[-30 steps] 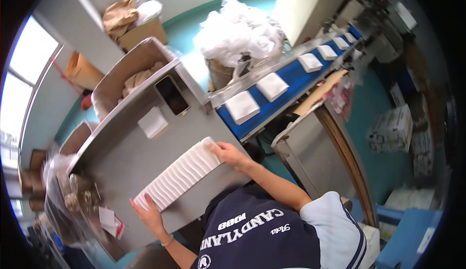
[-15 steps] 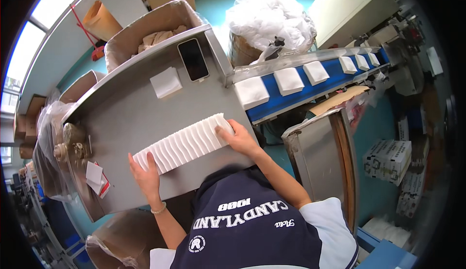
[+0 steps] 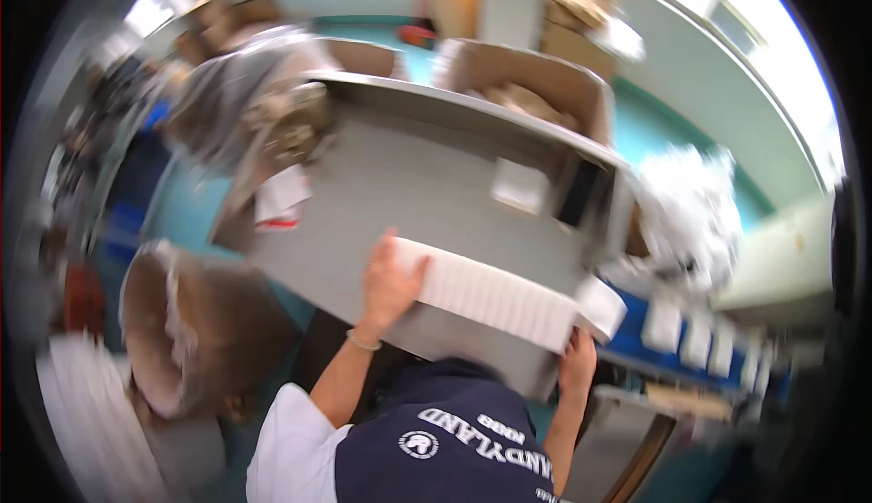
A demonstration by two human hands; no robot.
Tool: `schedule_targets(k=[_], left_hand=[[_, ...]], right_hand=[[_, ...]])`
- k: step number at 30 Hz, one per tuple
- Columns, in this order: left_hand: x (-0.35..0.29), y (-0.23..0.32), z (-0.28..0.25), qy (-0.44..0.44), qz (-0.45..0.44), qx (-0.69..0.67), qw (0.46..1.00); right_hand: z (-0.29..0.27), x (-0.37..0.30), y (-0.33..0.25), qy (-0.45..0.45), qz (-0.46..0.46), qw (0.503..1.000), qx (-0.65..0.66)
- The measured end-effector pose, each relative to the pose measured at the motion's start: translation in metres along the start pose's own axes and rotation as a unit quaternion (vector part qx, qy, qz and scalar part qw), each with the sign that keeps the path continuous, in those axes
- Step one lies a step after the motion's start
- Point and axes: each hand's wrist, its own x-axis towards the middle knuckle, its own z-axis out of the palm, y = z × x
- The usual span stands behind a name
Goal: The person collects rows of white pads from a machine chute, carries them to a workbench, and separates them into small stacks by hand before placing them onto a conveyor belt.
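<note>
A long row of white folded paper stacks, like napkins [image 3: 490,299], lies on the grey metal table [image 3: 400,167] near its front edge. My left hand [image 3: 392,287] closes on the left end of the row, thumb on the near side and fingers at the end. At the other end, my right hand [image 3: 578,362] presses against the row's near corner, its fingers partly hidden. Just beyond that end, a separate white stack [image 3: 602,307] sits where the table meets the blue conveyor belt [image 3: 627,332]. The picture is blurred by motion.
More white stacks [image 3: 696,340] line the belt on the right. A phone [image 3: 579,192] and a white paper pad [image 3: 520,185] lie at the table's back right. White and red papers [image 3: 282,196] lie at its left. Cardboard boxes [image 3: 595,103] stand behind, and a lined carton [image 3: 150,321] front left.
My view has swung round to the left, so the table and belt appear turned. Both hands stay at the ends of the row. A white stack now sits close to its right end.
</note>
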Motion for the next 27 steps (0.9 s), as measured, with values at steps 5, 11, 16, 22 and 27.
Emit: schedule_targets(k=[5,11,16,22,27], left_hand=[[-0.009,0.014,0.011,0.009,-0.042,0.007,0.999],[-0.013,0.016,-0.017,-0.049,-0.127,-0.007,0.991],[-0.011,0.021,-0.001,-0.034,-0.106,-0.021,0.994],[-0.011,0.029,0.007,-0.044,-0.098,-0.034,0.994],[-0.011,0.029,0.009,-0.025,-0.095,-0.032,0.995]], right_hand=[[0.024,0.003,-0.001,-0.120,-0.023,0.988,-0.098],[0.007,0.003,-0.002,-0.227,0.142,0.954,0.132],[-0.036,0.041,0.054,-0.033,0.139,0.969,0.200],[0.030,0.005,-0.017,-0.094,0.049,0.994,0.002],[0.031,0.005,-0.018,-0.159,0.130,0.964,0.170]])
